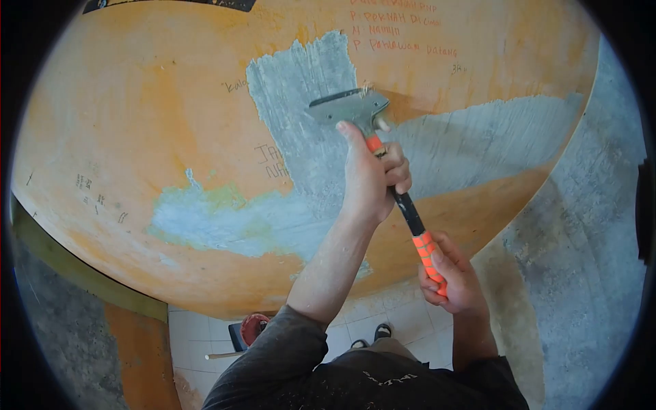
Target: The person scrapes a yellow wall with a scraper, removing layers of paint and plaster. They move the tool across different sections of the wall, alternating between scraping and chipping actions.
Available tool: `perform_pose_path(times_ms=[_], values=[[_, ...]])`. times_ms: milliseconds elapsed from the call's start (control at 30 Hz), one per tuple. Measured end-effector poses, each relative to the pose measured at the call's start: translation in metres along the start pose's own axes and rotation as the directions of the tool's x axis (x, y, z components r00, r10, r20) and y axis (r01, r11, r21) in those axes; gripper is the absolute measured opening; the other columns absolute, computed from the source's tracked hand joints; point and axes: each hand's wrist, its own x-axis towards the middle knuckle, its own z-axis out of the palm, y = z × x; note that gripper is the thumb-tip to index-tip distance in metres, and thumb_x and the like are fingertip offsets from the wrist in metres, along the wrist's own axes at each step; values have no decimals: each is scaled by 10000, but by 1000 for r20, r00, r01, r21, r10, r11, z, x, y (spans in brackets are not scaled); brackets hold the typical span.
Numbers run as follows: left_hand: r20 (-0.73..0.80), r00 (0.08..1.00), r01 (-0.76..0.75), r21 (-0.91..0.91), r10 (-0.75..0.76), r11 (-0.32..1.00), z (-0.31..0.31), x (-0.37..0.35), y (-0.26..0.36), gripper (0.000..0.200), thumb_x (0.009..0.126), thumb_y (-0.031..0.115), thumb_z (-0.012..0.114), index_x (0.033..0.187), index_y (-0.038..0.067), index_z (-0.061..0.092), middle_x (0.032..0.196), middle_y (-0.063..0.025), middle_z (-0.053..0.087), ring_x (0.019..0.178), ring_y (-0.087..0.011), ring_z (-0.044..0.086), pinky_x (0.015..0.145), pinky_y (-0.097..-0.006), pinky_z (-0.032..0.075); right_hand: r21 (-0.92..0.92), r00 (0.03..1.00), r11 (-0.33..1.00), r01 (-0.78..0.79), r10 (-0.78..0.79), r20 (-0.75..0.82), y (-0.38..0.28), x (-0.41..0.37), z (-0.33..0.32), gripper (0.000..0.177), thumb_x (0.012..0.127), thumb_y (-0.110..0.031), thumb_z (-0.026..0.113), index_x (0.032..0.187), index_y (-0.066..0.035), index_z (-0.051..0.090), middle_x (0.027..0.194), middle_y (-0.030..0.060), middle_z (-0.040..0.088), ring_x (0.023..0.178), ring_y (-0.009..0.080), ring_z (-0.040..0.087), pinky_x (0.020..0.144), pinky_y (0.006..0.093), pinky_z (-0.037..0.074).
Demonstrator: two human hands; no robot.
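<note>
A long-handled scraper (348, 106) with a wide grey head lies with its blade against the orange painted wall (171, 102). Just below that head, my left hand (372, 171) is wrapped round the neck of the handle, its thumb up on the metal. My right hand (454, 277) grips the orange, grid-patterned lower end. Small pale flakes sit on the blade's right corner. Around and below the head spreads a bare grey patch (301, 89) with ragged edges, widening into a grey band (492, 133) to the right.
Handwriting (403, 31) marks the paint at the top right. On the tiled floor (195, 328) stands a reddish bucket (254, 328) beside a dark object and a pale stick (224, 355). My sandalled feet (383, 332) are below. Another grey wall (581, 273) runs along the right.
</note>
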Motion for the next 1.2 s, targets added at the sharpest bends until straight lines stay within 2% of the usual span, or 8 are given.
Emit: perform_pose_path(times_ms=[233,333,400,600,767,933,1000,1200], values=[[-38,999,20,-19,-20,1000,3,-4,4,583,956,698,228,1031,170,462,572,81,218,443,-48,211,422,-228,223,-21,993,998,-64,61,-104,1,-9,11,405,1017,-321,467,1359,-112,409,592,19,417,399,57,305,369,216,266],[-12,999,-34,-18,34,999,10,-1,5,577,959,692,231,1031,169,465,571,84,221,439,-47,214,412,-232,229,19,1000,1000,-22,22,15,-15,-8,11,406,1018,-327,469,1358,-116,406,595,20,416,404,56,309,369,216,268],[-21,1000,18,-60,-20,998,-2,-6,-2,578,960,691,237,1032,167,469,569,88,222,436,-46,216,404,-234,230,-34,995,998,-55,52,-80,1,-10,12,400,1023,-321,462,1364,-122,400,598,23,416,403,55,309,370,218,270],[-41,997,-61,26,62,998,14,4,5,583,956,695,244,1036,164,472,569,90,219,428,-47,209,403,-225,219,-10,999,999,-36,36,3,-22,-4,14,404,1024,-329,467,1369,-131,396,604,21,409,406,61,299,381,216,278],[-24,1000,20,22,-20,1000,-7,-6,-4,614,933,736,219,971,158,423,564,62,233,434,-73,244,434,-253,263,-39,999,998,-40,39,-28,-4,-7,11,406,1028,-329,458,1373,-127,388,604,24,410,400,64,297,375,219,271],[-79,996,-39,66,44,997,22,2,19,580,954,699,237,1040,177,473,574,86,225,444,-48,229,419,-231,241,-18,998,998,-53,53,22,-29,-3,22,406,1026,-333,457,1370,-128,387,606,24,418,391,66,309,369,226,269],[-67,997,42,-15,-43,999,13,-4,12,588,941,717,246,1039,183,473,574,88,228,442,-49,233,419,-233,242,-77,999,996,-52,51,-19,-18,-8,20,405,1025,-344,459,1363,-132,391,598,20,415,387,67,315,369,226,268],[-87,996,-11,41,15,999,21,9,18,591,936,724,247,1045,190,477,578,86,237,441,-52,220,421,-232,228,-83,1000,996,-17,18,7,-39,0,27,402,1027,-342,454,1356,-117,398,582,11,413,383,67,319,368,228,270]])
